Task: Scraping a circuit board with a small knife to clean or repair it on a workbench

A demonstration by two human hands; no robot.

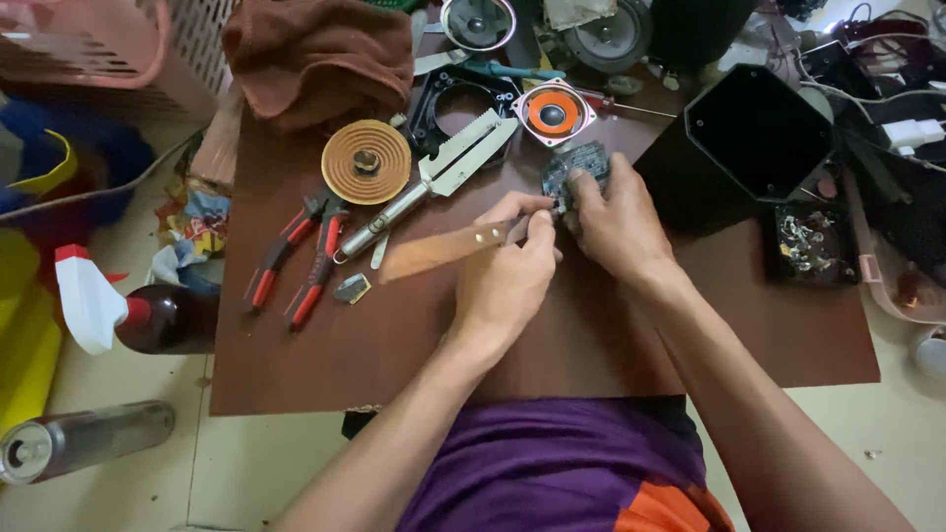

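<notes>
We looked down on a brown board (394,345) laid as a work surface across our lap. Our left hand (507,276) was pinched shut around a flat tool with a wooden handle (443,249), its tip pressed against a small dark round speaker part (574,163). Our right hand (616,222) was closed over that part, gripping it from the right and holding it against the board, near the far middle. Just beyond it lay a small speaker with an orange cone (553,113). To the left lay a ridged tan disc (366,162), a folding multi-tool (434,182) and red-handled pliers (296,256). A brown cloth (320,59) sat at the far left corner, and a black angular speaker housing (754,133) stood to the right.
</notes>
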